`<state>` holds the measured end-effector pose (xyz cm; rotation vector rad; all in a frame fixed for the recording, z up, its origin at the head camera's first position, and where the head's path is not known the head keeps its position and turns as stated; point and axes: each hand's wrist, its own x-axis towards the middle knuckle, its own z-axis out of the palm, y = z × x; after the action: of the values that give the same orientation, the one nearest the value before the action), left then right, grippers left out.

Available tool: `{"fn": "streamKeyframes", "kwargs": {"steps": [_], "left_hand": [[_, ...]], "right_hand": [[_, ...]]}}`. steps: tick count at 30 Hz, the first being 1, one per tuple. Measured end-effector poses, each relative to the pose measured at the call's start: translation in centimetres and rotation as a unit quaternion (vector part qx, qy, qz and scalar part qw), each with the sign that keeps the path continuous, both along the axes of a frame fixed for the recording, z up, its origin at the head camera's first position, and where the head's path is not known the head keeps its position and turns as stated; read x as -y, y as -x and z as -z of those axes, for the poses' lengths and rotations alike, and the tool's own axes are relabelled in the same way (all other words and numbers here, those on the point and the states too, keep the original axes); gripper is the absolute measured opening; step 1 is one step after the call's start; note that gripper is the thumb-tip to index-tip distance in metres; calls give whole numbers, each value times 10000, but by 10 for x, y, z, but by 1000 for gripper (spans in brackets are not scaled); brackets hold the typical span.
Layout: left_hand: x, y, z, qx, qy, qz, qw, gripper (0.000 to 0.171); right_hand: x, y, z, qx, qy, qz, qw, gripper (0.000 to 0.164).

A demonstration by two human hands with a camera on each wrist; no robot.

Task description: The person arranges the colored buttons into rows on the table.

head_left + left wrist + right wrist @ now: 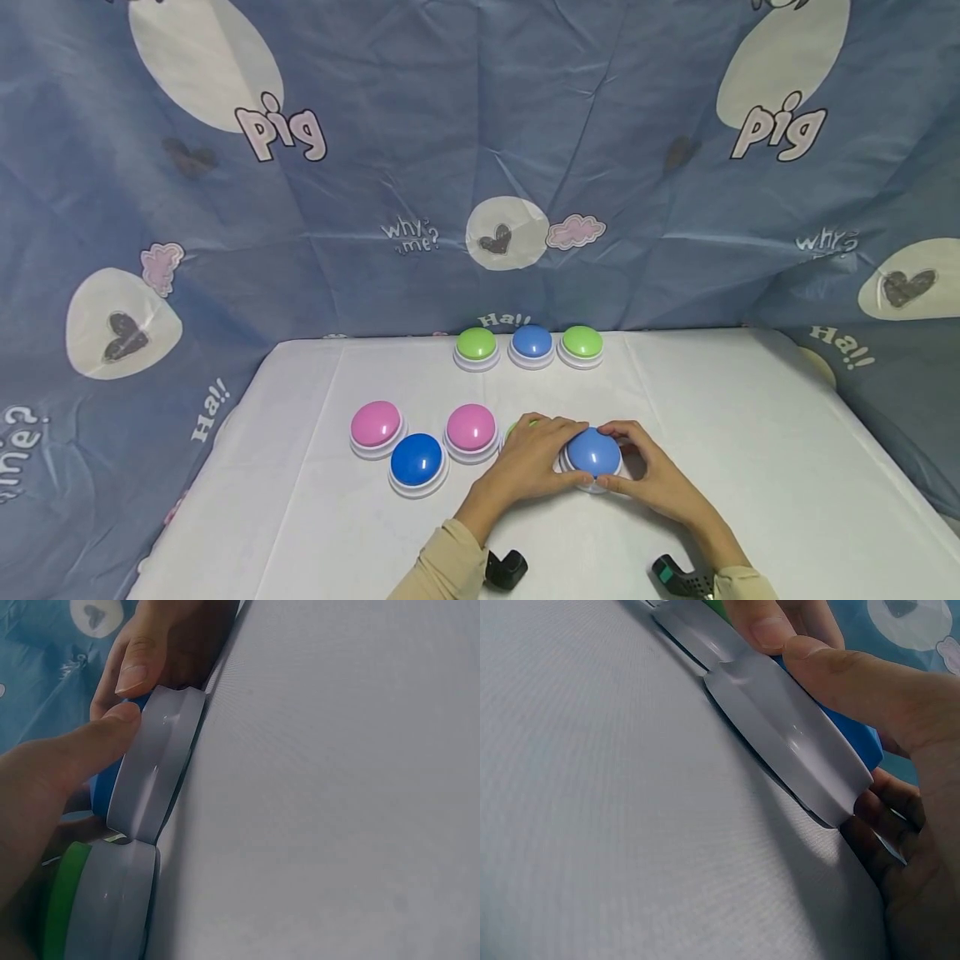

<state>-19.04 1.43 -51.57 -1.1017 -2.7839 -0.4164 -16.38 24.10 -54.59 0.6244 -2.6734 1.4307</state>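
Both hands grip a round blue push button [593,452] with a white base, right of the middle on the white table. My left hand [530,461] curls round its left side, and my right hand [651,474] holds the right side. The two thumbs come close together along the near edge of its blue top. In the left wrist view the white base [156,761] sits right beside that of a green button [66,907]. From the head view, my left hand hides most of this green button [513,430].
Left of the hands stand two pink buttons [471,427] [376,423] and a darker blue button [416,461]. At the table's back edge, a light blue button [532,342] stands between two green buttons [476,343] [582,342]. A printed blue cloth [420,150] hangs behind.
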Motion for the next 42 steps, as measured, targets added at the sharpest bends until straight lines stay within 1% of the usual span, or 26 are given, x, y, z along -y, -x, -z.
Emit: {"fn": "streamKeyframes", "kwargs": {"steps": [3, 12, 16, 22, 26, 29, 37, 42], "left_hand": [[0, 0, 0, -42, 23, -2, 10000, 70], [1, 0, 1, -119, 20, 51, 9999, 74], [1, 1, 1, -154, 52, 86, 9998, 77], [1, 0, 0, -182, 179, 112, 9996, 81], [1, 0, 1, -219, 199, 103, 9995, 81], [1, -1, 1, -258, 199, 91, 9994, 81], [1, 0, 0, -270, 235, 86, 9993, 81], [0, 2, -3, -260, 197, 89, 9994, 81]], "right_hand": [[-1, 2, 5, 15, -56, 64, 10000, 66], [0, 1, 5, 244, -259, 134, 9993, 72], [0, 1, 6, 221, -336, 76, 9992, 74], [2, -1, 3, 213, -179, 26, 9996, 77], [4, -1, 2, 212, -99, 32, 9997, 77], [4, -1, 4, 145, -168, 63, 9997, 76], [4, 1, 9, -373, -296, -39, 9989, 76], [7, 1, 9, -488, -284, 21, 9984, 78]]}}
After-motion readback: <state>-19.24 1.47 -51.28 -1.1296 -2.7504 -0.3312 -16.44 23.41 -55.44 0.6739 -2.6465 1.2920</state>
